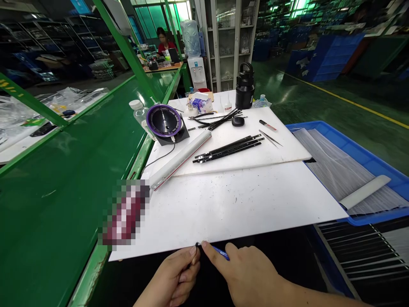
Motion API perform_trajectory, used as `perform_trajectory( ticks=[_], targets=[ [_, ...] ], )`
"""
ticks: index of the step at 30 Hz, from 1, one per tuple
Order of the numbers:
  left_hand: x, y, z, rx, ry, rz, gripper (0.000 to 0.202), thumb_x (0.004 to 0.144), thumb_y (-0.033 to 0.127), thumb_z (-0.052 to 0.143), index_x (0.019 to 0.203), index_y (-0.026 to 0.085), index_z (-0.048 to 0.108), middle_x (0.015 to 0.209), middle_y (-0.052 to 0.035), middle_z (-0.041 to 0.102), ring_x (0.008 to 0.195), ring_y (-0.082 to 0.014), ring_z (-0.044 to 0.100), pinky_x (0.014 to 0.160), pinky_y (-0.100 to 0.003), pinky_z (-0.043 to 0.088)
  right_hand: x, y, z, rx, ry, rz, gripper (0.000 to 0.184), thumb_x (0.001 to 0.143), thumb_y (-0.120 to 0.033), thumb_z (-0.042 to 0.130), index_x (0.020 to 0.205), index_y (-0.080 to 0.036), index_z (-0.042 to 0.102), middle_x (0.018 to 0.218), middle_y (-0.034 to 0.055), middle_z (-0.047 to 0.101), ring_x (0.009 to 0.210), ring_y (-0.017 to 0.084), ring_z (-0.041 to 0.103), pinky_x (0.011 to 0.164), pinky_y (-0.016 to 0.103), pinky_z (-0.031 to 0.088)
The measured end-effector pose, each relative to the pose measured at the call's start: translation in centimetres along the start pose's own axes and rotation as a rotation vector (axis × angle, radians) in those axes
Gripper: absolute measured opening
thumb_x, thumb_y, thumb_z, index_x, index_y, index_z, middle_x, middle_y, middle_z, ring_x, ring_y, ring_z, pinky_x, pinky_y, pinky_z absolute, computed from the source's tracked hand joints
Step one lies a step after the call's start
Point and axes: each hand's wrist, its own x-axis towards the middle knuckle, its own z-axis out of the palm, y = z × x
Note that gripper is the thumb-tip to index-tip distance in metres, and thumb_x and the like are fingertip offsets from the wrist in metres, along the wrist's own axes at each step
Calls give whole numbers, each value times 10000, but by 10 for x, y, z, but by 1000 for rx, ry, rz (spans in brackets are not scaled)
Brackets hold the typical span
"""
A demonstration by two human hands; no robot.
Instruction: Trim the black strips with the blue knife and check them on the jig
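Note:
My left hand pinches a thin black strip between thumb and finger at the near edge of a white plastic board. My right hand holds a blue-handled tool, its tip close to that strip; the tip itself is hidden by my fingers. Further up the board lie bundled black strips on a second white sheet, with fine steel tweezers beside them. A long white aluminium bar lies at the board's left side.
A purple-rimmed round device, a black bottle and a plastic bottle stand at the far end. A blue tray of white fibres sits right, a green workbench left. A pixelated patch hides something. A person sits far back.

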Motion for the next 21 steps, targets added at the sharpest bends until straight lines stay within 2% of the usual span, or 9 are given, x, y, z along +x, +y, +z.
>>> perform_trajectory(
  ticks=[3,6,9,14,18,21],
  targets=[
    [-5,-2,7,39,41,13,405,840,571,546,711,197,458,529,79,344,374,-31,141,338,-174,79,-3,5,3,30,32,-6,939,685,-184,553,1521,-263,133,838,77,635,535,245,611,431,282,303],
    [-11,-2,20,75,116,69,409,780,593,619,767,198,512,522,69,410,348,-33,205,337,-188,102,-8,14,8,174,126,23,807,794,-155,462,1514,-322,139,850,45,648,612,236,631,504,298,352],
    [-14,1,28,29,153,87,447,707,593,691,832,182,567,545,70,400,386,-27,202,373,-183,77,-12,19,10,303,193,48,735,855,-131,393,1512,-344,139,900,42,658,713,232,644,598,315,397],
    [-11,2,24,-81,143,35,470,698,593,677,849,154,603,586,65,390,434,-27,201,403,-179,104,-12,15,7,313,143,29,726,870,-159,380,1516,-353,111,918,61,657,697,253,648,571,328,381],
    [-8,1,24,-27,164,27,453,728,620,631,777,179,542,557,64,404,400,-33,217,374,-177,105,-8,10,7,251,130,20,724,860,-174,380,1513,-348,121,897,63,659,651,268,645,520,326,331],
    [-7,2,25,10,184,4,484,737,671,586,752,198,486,529,83,352,378,-31,168,356,-176,78,-5,9,8,232,114,9,750,838,-172,396,1512,-345,119,880,59,660,632,267,641,501,319,305]
  ],
)
